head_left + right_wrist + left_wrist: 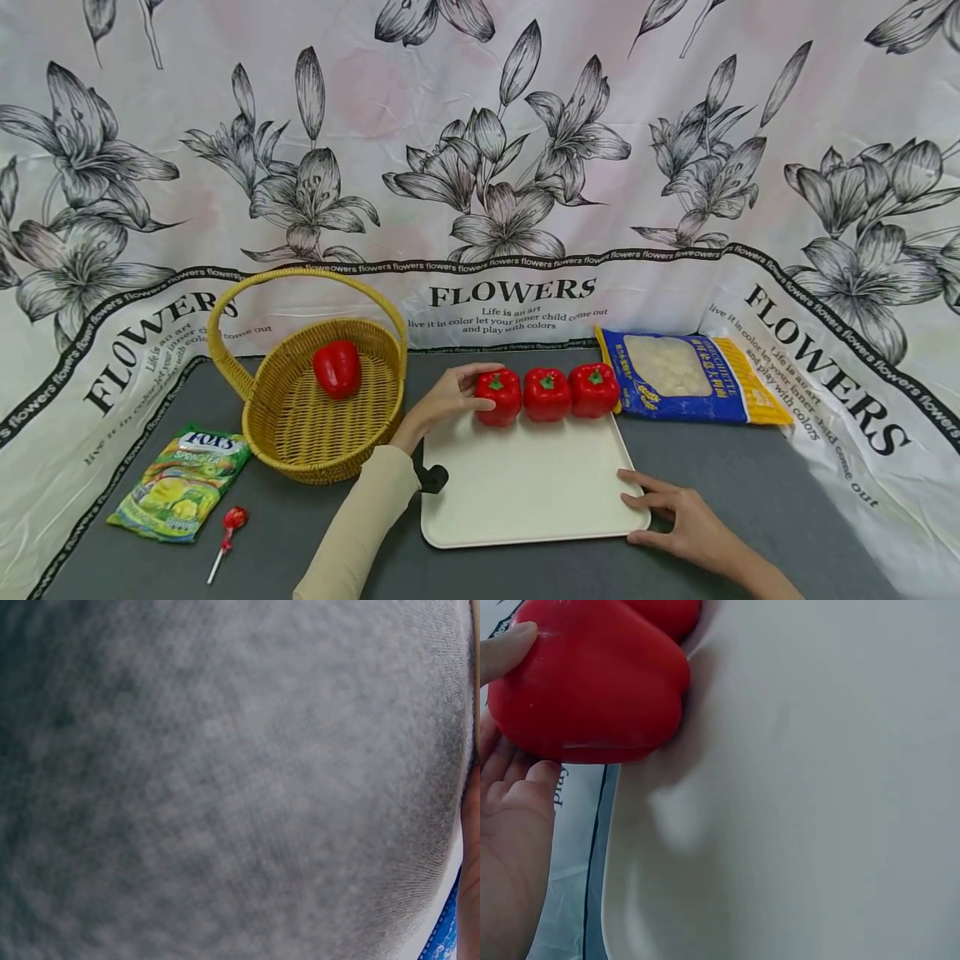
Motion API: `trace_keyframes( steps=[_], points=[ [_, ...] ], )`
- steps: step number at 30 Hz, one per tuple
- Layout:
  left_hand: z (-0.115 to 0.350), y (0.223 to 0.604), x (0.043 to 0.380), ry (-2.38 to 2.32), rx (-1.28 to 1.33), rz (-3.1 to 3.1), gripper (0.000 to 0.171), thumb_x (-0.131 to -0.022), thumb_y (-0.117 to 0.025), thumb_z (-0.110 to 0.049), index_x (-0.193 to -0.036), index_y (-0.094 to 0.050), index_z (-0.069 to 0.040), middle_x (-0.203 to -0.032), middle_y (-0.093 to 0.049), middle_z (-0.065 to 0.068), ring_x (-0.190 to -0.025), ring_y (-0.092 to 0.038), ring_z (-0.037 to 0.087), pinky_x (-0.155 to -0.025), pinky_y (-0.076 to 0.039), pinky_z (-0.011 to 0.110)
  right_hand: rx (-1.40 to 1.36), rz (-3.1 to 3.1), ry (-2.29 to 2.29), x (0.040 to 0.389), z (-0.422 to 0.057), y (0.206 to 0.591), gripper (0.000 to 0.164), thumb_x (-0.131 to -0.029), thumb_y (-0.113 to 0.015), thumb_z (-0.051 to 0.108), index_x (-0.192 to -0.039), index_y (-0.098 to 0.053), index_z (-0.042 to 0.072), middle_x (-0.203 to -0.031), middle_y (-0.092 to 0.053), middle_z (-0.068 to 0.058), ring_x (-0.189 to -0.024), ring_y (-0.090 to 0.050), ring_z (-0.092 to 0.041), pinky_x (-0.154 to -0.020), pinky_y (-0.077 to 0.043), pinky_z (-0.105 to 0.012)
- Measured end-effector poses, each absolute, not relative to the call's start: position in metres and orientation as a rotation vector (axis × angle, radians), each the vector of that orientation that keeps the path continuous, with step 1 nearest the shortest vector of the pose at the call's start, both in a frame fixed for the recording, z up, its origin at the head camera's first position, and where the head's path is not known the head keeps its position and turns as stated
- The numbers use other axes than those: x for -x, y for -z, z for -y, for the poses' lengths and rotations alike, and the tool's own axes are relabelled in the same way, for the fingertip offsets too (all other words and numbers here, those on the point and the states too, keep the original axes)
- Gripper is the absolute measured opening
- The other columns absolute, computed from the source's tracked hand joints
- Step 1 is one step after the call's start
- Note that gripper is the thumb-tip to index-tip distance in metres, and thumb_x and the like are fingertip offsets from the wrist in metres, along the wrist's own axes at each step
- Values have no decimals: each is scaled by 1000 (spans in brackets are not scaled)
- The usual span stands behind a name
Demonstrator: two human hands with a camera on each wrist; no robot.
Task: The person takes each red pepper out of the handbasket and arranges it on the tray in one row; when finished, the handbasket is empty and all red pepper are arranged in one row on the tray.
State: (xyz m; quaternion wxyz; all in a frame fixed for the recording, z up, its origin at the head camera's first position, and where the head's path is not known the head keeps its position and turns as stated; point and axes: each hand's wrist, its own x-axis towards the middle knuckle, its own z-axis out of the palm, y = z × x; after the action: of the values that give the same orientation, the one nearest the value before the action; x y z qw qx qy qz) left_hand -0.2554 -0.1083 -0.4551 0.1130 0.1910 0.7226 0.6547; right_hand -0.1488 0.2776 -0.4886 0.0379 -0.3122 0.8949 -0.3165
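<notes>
My left hand (448, 398) grips a red bell pepper (498, 408) at the far left corner of a cream tray (525, 500). In the left wrist view, the thumb lies on one side of that bell pepper (592, 682) and the other fingers are around its far side. Two more red bell peppers, a middle one (547, 398) and a right one (595, 393), stand beside it in a row along the tray's back edge, green stems up. My right hand (678, 525) holds the tray's right edge near the front corner, fingers on the rim.
A yellow wicker basket (322, 475) with a tall handle stands left, a red bell pepper (337, 369) inside. A green Fox's candy bag (180, 485) and a red lollipop (233, 518) lie in front of it. A blue and yellow pasta bag (682, 379) lies behind the tray's right side.
</notes>
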Motion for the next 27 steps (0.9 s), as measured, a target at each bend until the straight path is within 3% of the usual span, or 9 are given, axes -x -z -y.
trace_keyframes(
  steps=[8,14,20,24,27],
  points=[
    [106,454,257,-1902,-561,-2117,60,-79,-73,4,-136,-54,-5,-139,-51,10,-131,-45,23,-109,-35,32,962,-2755,955,148,-277,487,51,-78,-74,47,-115,-72,13,-134,-57,-10,-120,-54,-17,-86,-50,-18],
    [107,451,258,-1842,-598,-2133,72,-74,-77,7,-140,-49,-3,-145,-44,14,-133,-43,25,-108,-36,36,973,-2753,976,147,-277,486,49,-78,-75,45,-114,-72,12,-133,-57,-12,-119,-54,-15,-84,-51,-18],
    [109,448,258,-1731,-600,-2222,77,-73,-82,-1,-142,-49,-14,-147,-43,9,-137,-37,22,-111,-31,42,979,-2749,999,147,-279,487,47,-79,-75,43,-115,-72,14,-134,-57,-12,-121,-52,-10,-84,-51,-17],
    [114,445,252,-1704,-658,-2307,74,-77,-81,-10,-143,-47,-17,-148,-42,7,-140,-31,23,-114,-25,46,955,-2727,1019,147,-278,487,47,-79,-75,43,-116,-71,14,-134,-56,-12,-121,-51,-10,-85,-50,-17],
    [123,437,240,-1720,-689,-2357,64,-82,-77,-12,-140,-50,-12,-144,-47,8,-138,-35,22,-113,-26,45,940,-2715,1016,147,-278,487,48,-79,-75,44,-116,-71,14,-135,-56,-11,-122,-51,-15,-86,-49,-16]
  ],
)
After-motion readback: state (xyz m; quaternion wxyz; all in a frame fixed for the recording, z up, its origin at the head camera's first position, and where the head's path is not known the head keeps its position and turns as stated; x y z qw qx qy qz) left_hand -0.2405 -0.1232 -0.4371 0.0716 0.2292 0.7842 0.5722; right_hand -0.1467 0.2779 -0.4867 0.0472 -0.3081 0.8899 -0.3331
